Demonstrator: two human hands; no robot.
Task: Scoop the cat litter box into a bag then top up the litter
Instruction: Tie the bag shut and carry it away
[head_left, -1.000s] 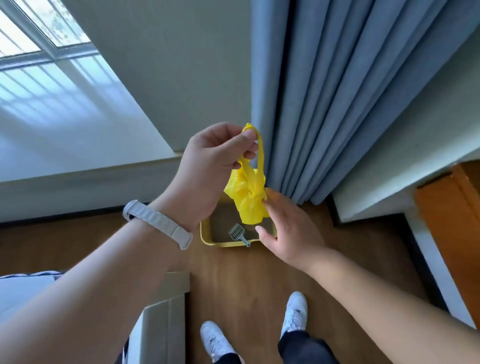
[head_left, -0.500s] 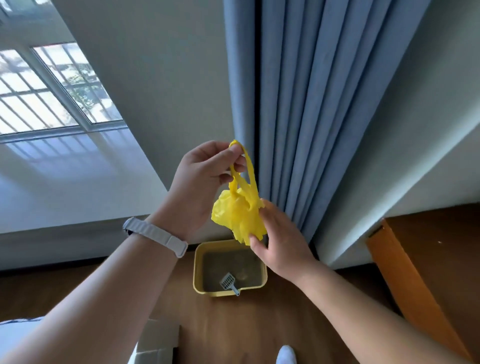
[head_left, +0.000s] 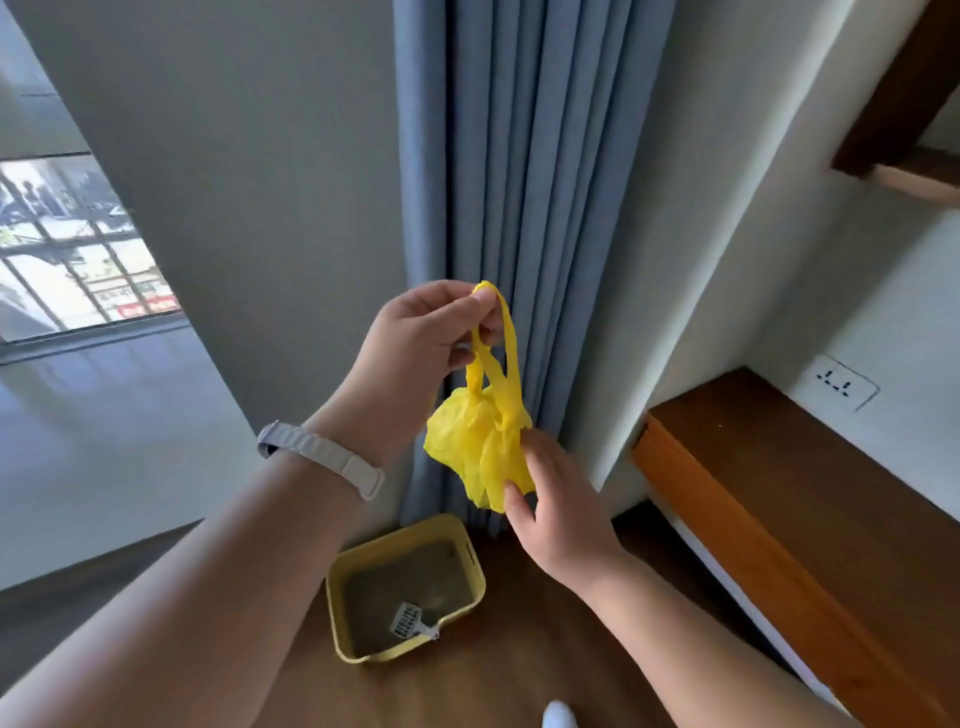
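A crumpled yellow plastic bag (head_left: 475, 447) hangs in the air in front of me. My left hand (head_left: 415, 338) pinches its handle loops at the top. My right hand (head_left: 556, 514) holds the bunched lower part, thumb and fingers around it. Below on the wooden floor sits a yellow litter box (head_left: 358, 566) with grey-brown litter inside. A small grey slotted scoop (head_left: 410, 621) lies in the box, its handle resting on the near rim.
Blue curtains (head_left: 519, 182) hang right behind the litter box. A wooden ledge (head_left: 769, 499) with a wall socket (head_left: 839, 388) runs along the right. A window (head_left: 67, 249) and sill are at the left. My white shoe (head_left: 558, 717) shows at the bottom.
The camera has tilted up, so the litter box and floor sit lower in view. Both hands keep hold of the yellow bag, right hand shifting slightly lower on the bundle.
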